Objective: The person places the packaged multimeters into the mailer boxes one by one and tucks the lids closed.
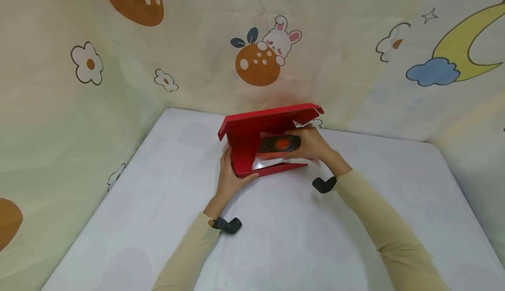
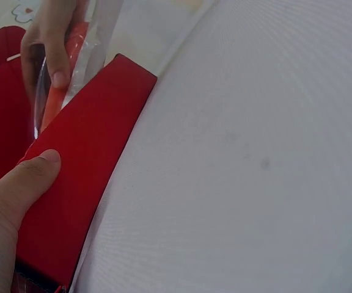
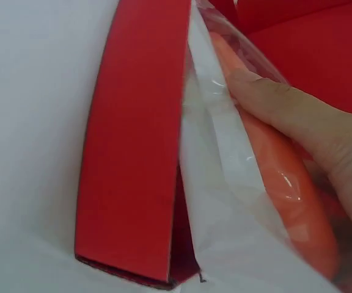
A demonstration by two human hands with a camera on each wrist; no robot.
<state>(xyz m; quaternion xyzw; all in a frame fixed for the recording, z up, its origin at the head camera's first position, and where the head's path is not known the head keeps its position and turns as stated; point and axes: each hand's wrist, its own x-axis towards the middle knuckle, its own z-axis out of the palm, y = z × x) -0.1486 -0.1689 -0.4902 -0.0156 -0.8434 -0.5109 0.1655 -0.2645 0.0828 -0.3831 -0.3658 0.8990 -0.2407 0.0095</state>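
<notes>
A red cardboard box (image 1: 242, 150) stands on the table with its lid raised at the back. My left hand (image 1: 229, 179) holds its front left corner, the thumb lying along the front wall (image 2: 84, 177). Inside, my right hand (image 1: 309, 144) grips an orange and dark packaged item (image 1: 272, 144) in clear plastic, which has a round orange mark on its dark face. In the right wrist view, the thumb presses on the item's orange side (image 3: 280, 165). A white and clear plastic bag (image 3: 231, 226) spills past the front wall's free right end.
The white table (image 1: 276, 238) has its back edge close behind the box. Patterned cloth (image 1: 197, 41) hangs behind and to the sides. A dark wrist device (image 1: 226, 225) sits on the left wrist, another (image 1: 324, 185) on the right.
</notes>
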